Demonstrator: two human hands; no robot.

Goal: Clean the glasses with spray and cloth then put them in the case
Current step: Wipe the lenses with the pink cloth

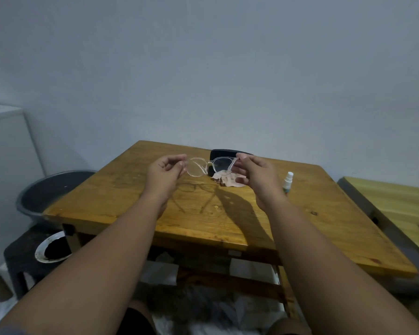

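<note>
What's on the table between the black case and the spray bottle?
In the head view, the crumpled pink cloth lies on the table between the case and the spray bottle; the right hand partly covers it.

There is one view only, from a wide-angle camera worn on the person's head. It looks forward and down over both bare forearms, which enter from the bottom corners and run toward the middle of the frame. The wooden surface (228,213) lies below and ahead, seen at a slant with its near edge closest and its far edge against a plain grey wall that fills the upper half. Straight lines bow toward the frame edges. The person's knees show at the very bottom, right under the lens.
</note>
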